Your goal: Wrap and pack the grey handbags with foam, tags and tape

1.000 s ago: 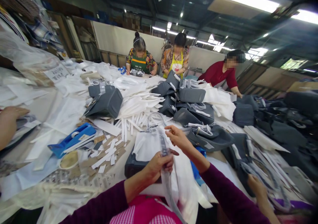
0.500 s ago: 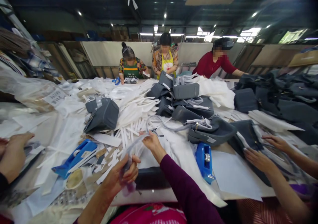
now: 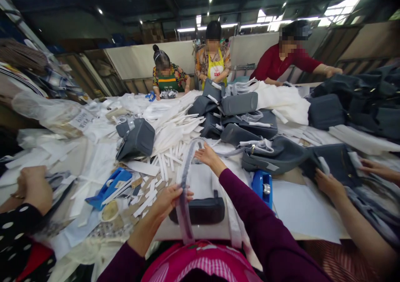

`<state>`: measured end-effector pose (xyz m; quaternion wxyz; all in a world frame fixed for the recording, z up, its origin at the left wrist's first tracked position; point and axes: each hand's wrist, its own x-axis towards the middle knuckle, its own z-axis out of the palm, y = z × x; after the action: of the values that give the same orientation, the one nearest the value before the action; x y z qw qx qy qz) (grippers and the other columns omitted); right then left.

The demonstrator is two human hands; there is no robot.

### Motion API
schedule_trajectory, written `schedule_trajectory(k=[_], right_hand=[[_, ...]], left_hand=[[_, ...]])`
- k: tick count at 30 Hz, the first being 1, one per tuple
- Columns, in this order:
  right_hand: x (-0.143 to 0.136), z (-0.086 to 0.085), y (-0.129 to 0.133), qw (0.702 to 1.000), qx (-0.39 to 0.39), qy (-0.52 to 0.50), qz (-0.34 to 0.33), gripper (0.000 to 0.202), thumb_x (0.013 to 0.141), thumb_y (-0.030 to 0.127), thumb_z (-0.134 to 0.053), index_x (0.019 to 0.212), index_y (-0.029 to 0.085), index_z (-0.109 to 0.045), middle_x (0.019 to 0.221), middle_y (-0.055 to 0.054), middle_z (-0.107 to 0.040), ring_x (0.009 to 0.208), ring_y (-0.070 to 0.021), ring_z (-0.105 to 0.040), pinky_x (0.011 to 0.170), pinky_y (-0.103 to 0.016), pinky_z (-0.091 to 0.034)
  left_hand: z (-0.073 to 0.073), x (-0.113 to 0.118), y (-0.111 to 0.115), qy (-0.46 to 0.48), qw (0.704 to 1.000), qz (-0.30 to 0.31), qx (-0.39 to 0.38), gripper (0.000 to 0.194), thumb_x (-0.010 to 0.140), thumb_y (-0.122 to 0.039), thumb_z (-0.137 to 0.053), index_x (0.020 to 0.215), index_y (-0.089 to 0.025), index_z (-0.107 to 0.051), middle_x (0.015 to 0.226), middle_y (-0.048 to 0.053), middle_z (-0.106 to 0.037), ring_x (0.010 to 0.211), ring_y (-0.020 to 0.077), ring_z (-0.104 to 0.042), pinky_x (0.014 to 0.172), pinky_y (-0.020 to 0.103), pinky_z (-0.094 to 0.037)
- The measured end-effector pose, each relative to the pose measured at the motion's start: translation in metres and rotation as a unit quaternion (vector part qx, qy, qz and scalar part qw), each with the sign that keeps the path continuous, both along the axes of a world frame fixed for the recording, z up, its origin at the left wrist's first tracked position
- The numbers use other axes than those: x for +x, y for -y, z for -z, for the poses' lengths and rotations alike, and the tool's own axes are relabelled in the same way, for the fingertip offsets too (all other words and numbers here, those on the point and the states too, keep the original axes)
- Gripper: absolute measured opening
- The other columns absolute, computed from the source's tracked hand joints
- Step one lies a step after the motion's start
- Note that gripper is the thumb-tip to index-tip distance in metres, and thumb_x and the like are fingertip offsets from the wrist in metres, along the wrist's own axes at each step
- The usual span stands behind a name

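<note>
My left hand [image 3: 175, 196] is closed around a grey bag strap [image 3: 185, 171] sleeved in clear plastic. The strap rises from near my lap, curving over to the right at its top. At that upper bend, my right hand [image 3: 208, 155] has its fingers closed on the strap, partly hidden behind the hand. Below both hands lies a dark grey handbag [image 3: 204, 211] at the table edge, with white wrapping sheet [image 3: 201, 178] behind it.
Blue tape dispensers [image 3: 109, 188] [image 3: 262, 186] stand on either side. Wrapped grey handbags [image 3: 239, 103] are piled ahead, beside white paper strips [image 3: 175, 128]. A neighbour's hand [image 3: 329, 184] works on a bag at right; another person's hands [image 3: 34, 186] are at left.
The plastic-sleeved strap has gone from bunched between my hands to stretched upright. My right hand has moved up and right, my left slightly right. The view has shifted a little.
</note>
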<state>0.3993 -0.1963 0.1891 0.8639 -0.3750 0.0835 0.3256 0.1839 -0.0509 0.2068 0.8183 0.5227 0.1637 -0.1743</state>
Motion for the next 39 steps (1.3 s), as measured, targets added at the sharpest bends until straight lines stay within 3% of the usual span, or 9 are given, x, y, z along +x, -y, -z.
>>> schedule_trajectory(k=[6,9,15,21,24,28,31,35,39], right_hand=[[-0.119,0.021,0.046,0.959,0.026,0.146,-0.241,0.051,0.082,0.048,-0.068,0.120,0.014,-0.058,0.106,-0.012,-0.069,0.095,-0.0196,-0.068,0.085,-0.032,-0.052],[-0.148,0.027,0.057,0.954,-0.024,0.163,-0.250,0.053,0.070,0.043,-0.079,0.108,0.011,-0.061,0.089,-0.011,-0.073,0.076,-0.0201,-0.071,0.071,-0.030,-0.054],[-0.126,0.012,0.066,0.972,-0.010,0.150,-0.179,0.057,0.065,0.054,-0.079,0.095,0.009,-0.061,0.081,-0.015,-0.073,0.070,-0.0233,-0.071,0.067,-0.036,-0.055],[-0.126,0.009,0.074,0.973,-0.013,0.142,-0.183,0.058,0.067,0.056,-0.077,0.095,0.008,-0.063,0.081,-0.016,-0.073,0.074,-0.0250,-0.072,0.074,-0.039,-0.054],[-0.122,0.004,0.071,0.978,-0.009,0.157,-0.139,0.057,0.069,0.059,-0.074,0.090,0.007,-0.064,0.077,-0.015,-0.071,0.071,-0.0244,-0.071,0.081,-0.042,-0.052],[-0.107,-0.004,0.064,0.979,-0.041,0.184,-0.071,0.050,0.068,0.058,-0.074,0.078,0.010,-0.063,0.066,-0.007,-0.066,0.064,-0.0195,-0.067,0.076,-0.037,-0.053],[-0.101,-0.006,0.057,0.979,-0.054,0.186,-0.066,0.047,0.067,0.055,-0.075,0.073,0.012,-0.059,0.063,-0.004,-0.064,0.057,-0.0171,-0.065,0.067,-0.034,-0.054],[-0.107,-0.007,0.047,0.972,-0.039,0.191,-0.129,0.044,0.069,0.052,-0.072,0.083,0.013,-0.057,0.064,-0.005,-0.066,0.057,-0.0206,-0.068,0.063,-0.034,-0.055],[-0.112,-0.010,0.042,0.964,-0.061,0.195,-0.170,0.037,0.074,0.048,-0.069,0.082,0.014,-0.055,0.067,-0.007,-0.068,0.060,-0.0218,-0.069,0.062,-0.032,-0.054]], left_hand=[[-0.021,0.076,0.010,0.050,0.992,-0.114,-0.025,0.015,0.080,-0.012,-0.065,0.095,-0.007,-0.064,0.091,0.015,-0.073,0.077,0.0213,-0.071,0.073,0.033,-0.057],[-0.030,0.092,0.024,0.084,0.987,-0.132,-0.020,0.016,0.081,-0.020,-0.068,0.092,-0.009,-0.066,0.096,0.015,-0.072,0.086,0.0223,-0.070,0.078,0.033,-0.055],[-0.028,0.094,0.057,0.061,0.996,0.028,0.053,0.040,0.072,-0.042,-0.076,0.091,-0.006,-0.071,0.096,0.018,-0.073,0.075,0.0220,-0.068,0.059,0.026,-0.050],[-0.028,0.115,0.072,0.083,0.992,-0.038,0.086,0.035,0.062,-0.039,-0.082,0.077,-0.009,-0.071,0.082,0.013,-0.074,0.080,0.0230,-0.068,0.069,0.029,-0.052],[-0.026,0.113,0.075,0.073,0.990,-0.046,0.109,0.034,0.062,-0.037,-0.082,0.078,-0.009,-0.072,0.067,0.007,-0.070,0.059,0.0140,-0.061,0.056,0.023,-0.047],[-0.019,0.096,0.078,0.050,0.994,-0.057,0.076,0.037,0.062,-0.037,-0.082,0.082,-0.009,-0.070,0.045,-0.006,-0.049,0.033,0.0022,-0.030,0.035,0.017,-0.023],[-0.016,0.094,0.076,0.050,0.997,-0.037,0.038,0.038,0.064,-0.036,-0.081,0.086,-0.007,-0.069,0.054,-0.001,-0.058,0.032,0.0019,-0.030,0.033,0.017,-0.022],[-0.021,0.118,0.061,0.045,0.998,-0.048,0.009,0.026,0.073,-0.029,-0.074,0.084,-0.006,-0.069,0.075,0.013,-0.072,0.056,0.0164,-0.063,0.049,0.026,-0.049],[-0.029,0.137,0.040,0.082,0.987,-0.137,-0.017,0.011,0.081,-0.022,-0.067,0.082,-0.012,-0.068,0.089,0.011,-0.074,0.087,0.0193,-0.069,0.080,0.029,-0.055]])
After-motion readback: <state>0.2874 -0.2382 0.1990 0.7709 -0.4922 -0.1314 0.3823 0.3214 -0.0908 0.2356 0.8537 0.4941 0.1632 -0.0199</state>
